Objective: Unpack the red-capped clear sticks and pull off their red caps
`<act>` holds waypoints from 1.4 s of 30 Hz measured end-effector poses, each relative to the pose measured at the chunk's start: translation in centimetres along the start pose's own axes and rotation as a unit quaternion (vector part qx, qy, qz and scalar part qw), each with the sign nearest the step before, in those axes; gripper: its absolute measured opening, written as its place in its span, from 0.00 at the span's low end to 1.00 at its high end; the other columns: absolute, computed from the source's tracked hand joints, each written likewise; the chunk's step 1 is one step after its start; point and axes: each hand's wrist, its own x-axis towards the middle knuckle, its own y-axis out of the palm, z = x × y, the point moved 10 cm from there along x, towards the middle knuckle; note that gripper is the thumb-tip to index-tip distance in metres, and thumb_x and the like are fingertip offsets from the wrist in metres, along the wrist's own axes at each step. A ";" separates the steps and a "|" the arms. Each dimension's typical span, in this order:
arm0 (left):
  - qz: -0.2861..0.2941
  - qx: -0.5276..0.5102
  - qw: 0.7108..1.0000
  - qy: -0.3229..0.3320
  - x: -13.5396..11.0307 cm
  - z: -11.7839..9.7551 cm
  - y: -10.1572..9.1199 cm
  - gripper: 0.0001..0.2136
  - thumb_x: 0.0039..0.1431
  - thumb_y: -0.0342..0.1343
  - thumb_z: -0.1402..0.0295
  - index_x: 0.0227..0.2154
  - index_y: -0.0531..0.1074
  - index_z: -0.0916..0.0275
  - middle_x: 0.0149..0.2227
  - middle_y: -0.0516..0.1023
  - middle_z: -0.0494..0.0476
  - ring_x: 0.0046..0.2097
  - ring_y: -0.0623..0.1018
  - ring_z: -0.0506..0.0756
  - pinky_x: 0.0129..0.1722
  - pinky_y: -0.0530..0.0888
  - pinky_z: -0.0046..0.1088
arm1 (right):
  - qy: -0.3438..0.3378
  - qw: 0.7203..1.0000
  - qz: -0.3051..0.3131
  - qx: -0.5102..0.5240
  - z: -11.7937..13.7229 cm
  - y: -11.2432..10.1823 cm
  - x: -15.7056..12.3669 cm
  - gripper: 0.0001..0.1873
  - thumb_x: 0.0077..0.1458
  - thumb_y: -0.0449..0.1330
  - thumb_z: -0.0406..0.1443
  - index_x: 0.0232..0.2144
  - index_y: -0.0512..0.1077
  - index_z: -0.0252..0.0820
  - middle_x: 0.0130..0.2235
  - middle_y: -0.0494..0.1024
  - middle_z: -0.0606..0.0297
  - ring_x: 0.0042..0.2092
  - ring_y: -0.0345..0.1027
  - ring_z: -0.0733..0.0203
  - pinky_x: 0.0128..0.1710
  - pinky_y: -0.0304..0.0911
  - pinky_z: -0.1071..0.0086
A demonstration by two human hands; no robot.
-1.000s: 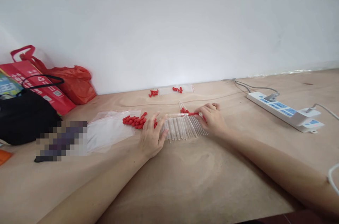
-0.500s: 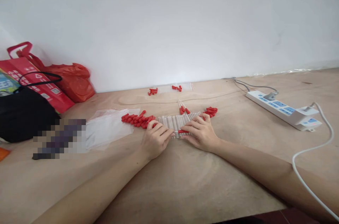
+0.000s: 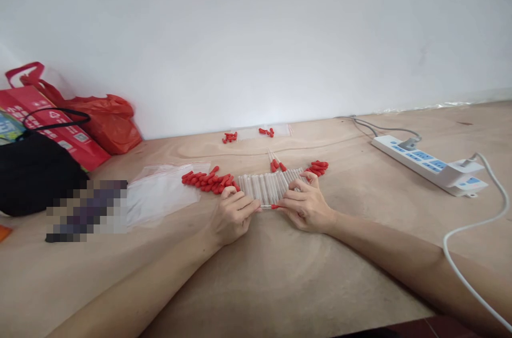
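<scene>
My left hand (image 3: 237, 214) is closed on one end of a clear glass dropper tube (image 3: 266, 207), which lies level between my hands. Its other end meets a red rubber bulb (image 3: 274, 206), pinched by the fingers of my right hand (image 3: 306, 203), which hide most of it. How far the tube sits inside the bulb cannot be made out. Just beyond my fingers lies a row of clear glass tubes (image 3: 262, 186). Red rubber bulbs are heaped by my left hand in a pile (image 3: 208, 180), and a smaller pile (image 3: 318, 167) is past my right hand.
Behind the row lie droppers with red bulbs (image 3: 278, 166). More bulbs (image 3: 229, 137) and a clear bag (image 3: 282, 130) rest near the wall. Plastic bags (image 3: 164, 188) lie left, with a red bag (image 3: 116, 122) and black cloth (image 3: 40, 172) beyond. A power strip (image 3: 416, 159) with cables stands right.
The tube and bulb between my hands have come slightly lower, towards me. Less of the red bulb shows and more of the clear tube is visible. My right fingers have shifted along the bulb.
</scene>
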 end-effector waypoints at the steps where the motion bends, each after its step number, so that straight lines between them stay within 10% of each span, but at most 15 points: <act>1: -0.006 0.003 1.000 -0.014 -0.3 0.7 -0.3 0.09 0.58 0.46 0.72 0.26 0.70 0.62 0.21 0.72 0.49 0.24 0.66 0.48 0.33 0.61 0.31 | 0.017 1.000 0.002 -0.001 -0.6 -0.2 -0.2 0.11 0.54 0.51 0.36 0.24 0.71 0.45 0.23 0.71 0.70 0.35 0.60 0.63 0.48 0.39 0.58; 12: -0.018 0.036 0.987 -0.156 -2.5 5.7 0.2 0.15 0.60 0.40 0.74 0.48 0.63 0.69 0.32 0.68 0.58 0.34 0.71 0.50 0.35 0.70 0.25 | 0.182 0.977 -0.092 -0.056 -6.5 -3.1 -1.1 0.12 0.55 0.51 0.40 0.33 0.74 0.47 0.29 0.74 0.65 0.33 0.62 0.63 0.41 0.47 0.63; 24: -0.037 0.008 0.988 -0.146 -1.5 5.8 0.6 0.10 0.57 0.44 0.74 0.37 0.70 0.65 0.31 0.70 0.56 0.34 0.73 0.50 0.34 0.73 0.24 | 0.400 0.913 -0.070 -0.026 -14.7 -4.2 -4.4 0.12 0.48 0.53 0.45 0.27 0.71 0.45 0.29 0.75 0.66 0.35 0.62 0.58 0.40 0.45 0.61; 42: 0.037 -0.074 0.987 -0.134 -1.4 4.4 1.1 0.16 0.52 0.52 0.63 0.41 0.68 0.66 0.39 0.73 0.62 0.41 0.74 0.56 0.41 0.73 0.33 | 0.309 0.946 0.002 -0.102 -13.4 -2.4 -3.7 0.16 0.47 0.56 0.50 0.24 0.74 0.47 0.29 0.74 0.65 0.35 0.59 0.59 0.43 0.39 0.58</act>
